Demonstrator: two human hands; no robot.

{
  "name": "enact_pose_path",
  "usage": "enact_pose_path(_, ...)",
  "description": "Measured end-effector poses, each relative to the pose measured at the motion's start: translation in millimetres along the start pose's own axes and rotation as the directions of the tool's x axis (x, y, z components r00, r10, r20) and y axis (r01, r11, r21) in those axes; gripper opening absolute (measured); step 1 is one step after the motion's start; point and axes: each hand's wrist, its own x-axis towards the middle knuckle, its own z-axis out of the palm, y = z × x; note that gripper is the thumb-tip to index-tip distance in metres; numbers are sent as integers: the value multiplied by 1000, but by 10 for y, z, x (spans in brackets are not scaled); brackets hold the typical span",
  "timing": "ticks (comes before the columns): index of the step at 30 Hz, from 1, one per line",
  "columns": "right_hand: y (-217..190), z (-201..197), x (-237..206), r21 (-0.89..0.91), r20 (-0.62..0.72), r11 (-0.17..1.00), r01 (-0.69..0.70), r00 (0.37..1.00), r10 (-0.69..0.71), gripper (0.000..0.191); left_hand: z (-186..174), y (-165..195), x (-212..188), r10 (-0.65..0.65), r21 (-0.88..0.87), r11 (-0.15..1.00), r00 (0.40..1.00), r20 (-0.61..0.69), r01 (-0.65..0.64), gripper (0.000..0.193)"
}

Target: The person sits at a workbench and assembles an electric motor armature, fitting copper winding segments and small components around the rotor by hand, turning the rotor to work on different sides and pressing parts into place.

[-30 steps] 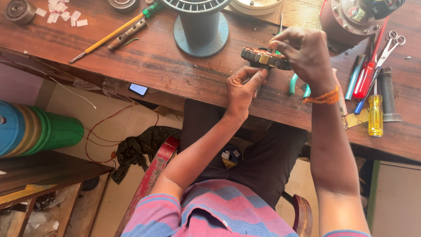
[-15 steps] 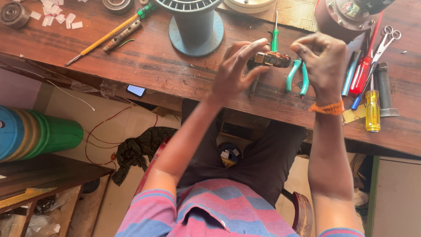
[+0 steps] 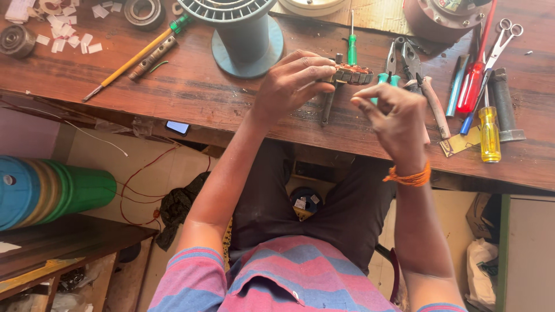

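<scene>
The person sits at a worn wooden bench, and the left hand pinches a small wound motor core by its near end, fingers closed tight on it so that it stands up off the wood at working height, its copper-coloured slots turned toward the other hand. The right hand hangs just beside it, not touching; its thumb and forefinger are drawn together as if on something fine, but I cannot tell whether they hold anything. An orange thread band circles that wrist.

Tools lie within reach to the right: green-handled pliers, a red screwdriver, scissors and a yellow screwdriver. Farther off stands a grey-blue wire spool, and at the far left lie paper scraps and a bearing.
</scene>
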Motion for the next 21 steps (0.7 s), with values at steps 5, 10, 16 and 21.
enact_pose_path(5,35,117,-26,78,-76,997,2,997,4,7,19,-68,-4,-25,-13,1000,1000,14,25,18)
enact_pose_path(10,116,14,93,92,-137,994,-57,988,69,9,76,-125,-7,-120,24,993,992,33,119,14)
enact_pose_path(16,142,-12,202,144,-174,989,-40,983,65,9,17,-136,-10,-197,-137,971,980,1,196,38)
enact_pose_path(21,162,39,192,187,-175,980,-70,979,103,11,0,-97,-59,-74,-67,995,996,49,77,54)
